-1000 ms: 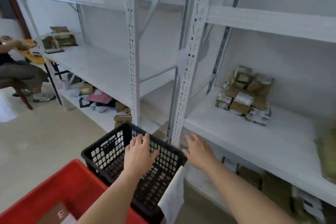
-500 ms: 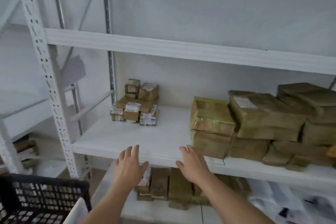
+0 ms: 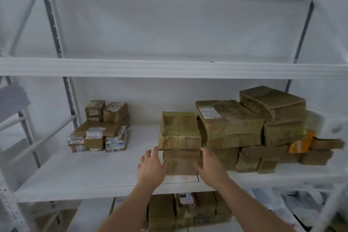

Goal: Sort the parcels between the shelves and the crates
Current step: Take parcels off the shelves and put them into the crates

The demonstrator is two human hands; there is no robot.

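A white middle shelf [image 3: 84,173] carries two piles of brown taped parcels. The small pile [image 3: 98,133] stands at the left back. The large pile [image 3: 244,133] fills the right half. At its left end a flat parcel [image 3: 179,131] lies on a lower parcel [image 3: 181,162]. My left hand [image 3: 150,168] is open, just left of the lower parcel's near corner. My right hand [image 3: 211,166] is open at that parcel's right side, fingers spread. I cannot tell whether either hand touches it. Neither hand holds anything.
An upper shelf board [image 3: 169,68] runs across above the parcels. White uprights [image 3: 56,43] stand at the left. More brown parcels [image 3: 188,211] are stacked on the shelf below. An orange packet [image 3: 301,142] sits in the large pile at the right.
The view has swung right, away from the black and red crates, to the parcel shelf. Both open hands have reached forward and up to the left end of the large pile.
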